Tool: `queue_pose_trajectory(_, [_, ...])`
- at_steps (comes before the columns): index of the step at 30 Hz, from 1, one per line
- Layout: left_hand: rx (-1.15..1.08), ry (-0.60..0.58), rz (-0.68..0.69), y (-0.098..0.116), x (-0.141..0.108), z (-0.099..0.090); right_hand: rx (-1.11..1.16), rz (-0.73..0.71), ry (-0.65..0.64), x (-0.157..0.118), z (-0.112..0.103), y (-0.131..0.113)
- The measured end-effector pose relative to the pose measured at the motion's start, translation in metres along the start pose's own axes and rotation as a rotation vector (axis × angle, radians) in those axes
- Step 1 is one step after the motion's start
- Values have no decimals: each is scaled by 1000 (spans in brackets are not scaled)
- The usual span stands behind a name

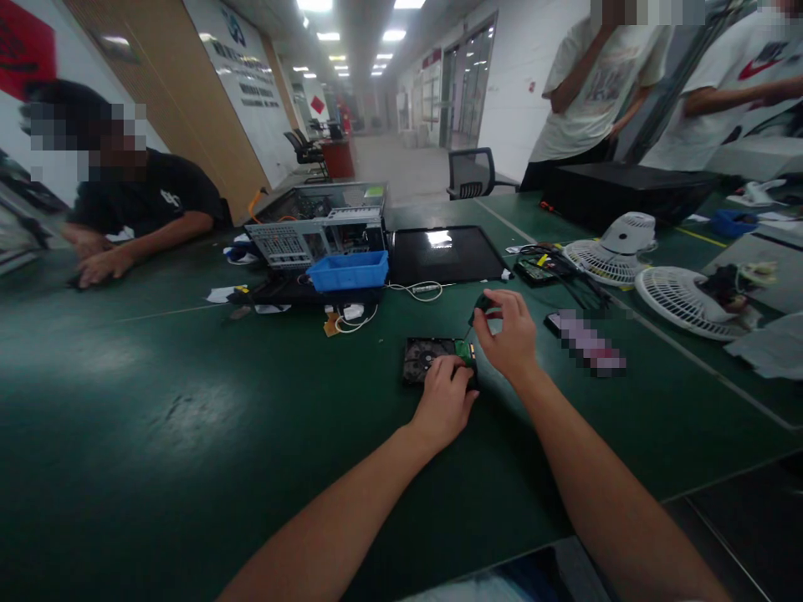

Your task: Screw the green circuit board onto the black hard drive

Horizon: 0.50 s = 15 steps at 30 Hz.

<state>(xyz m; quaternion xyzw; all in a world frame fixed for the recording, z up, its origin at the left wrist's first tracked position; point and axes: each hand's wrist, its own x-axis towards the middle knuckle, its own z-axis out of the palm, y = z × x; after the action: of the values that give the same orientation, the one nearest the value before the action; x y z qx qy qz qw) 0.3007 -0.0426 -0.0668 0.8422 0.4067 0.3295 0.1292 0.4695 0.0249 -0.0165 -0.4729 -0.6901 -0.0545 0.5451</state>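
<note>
A hard drive (417, 364) lies flat on the green tabletop, its dark underside and a green circuit board at its right end showing upward. My left hand (444, 391) is closed over the drive's near right part, the fingers partly covering the board. Above the far right corner, my right hand (511, 334) pinches the dark handle of a screwdriver (480, 308). Its thin shaft slants down to the circuit board; whether the tip sits in a screw is too small to tell.
Beyond the drive stand a blue bin (350, 272), an open computer case (317, 230) and a dark flat panel (442, 255). To the right lie a phone (586, 341), another circuit-board part (536, 267) and white fan parts (681, 301). A person (144, 196) sits at the left; two others stand at the far right.
</note>
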Motion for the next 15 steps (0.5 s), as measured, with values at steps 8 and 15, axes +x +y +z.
queue_pose_trajectory(8, [-43,20,23,-16,12,-3,-47,36,-28,6,10,14])
queue_pose_trajectory(15, [-10,36,24,-22,20,3,-52,5,-70,17,15,24])
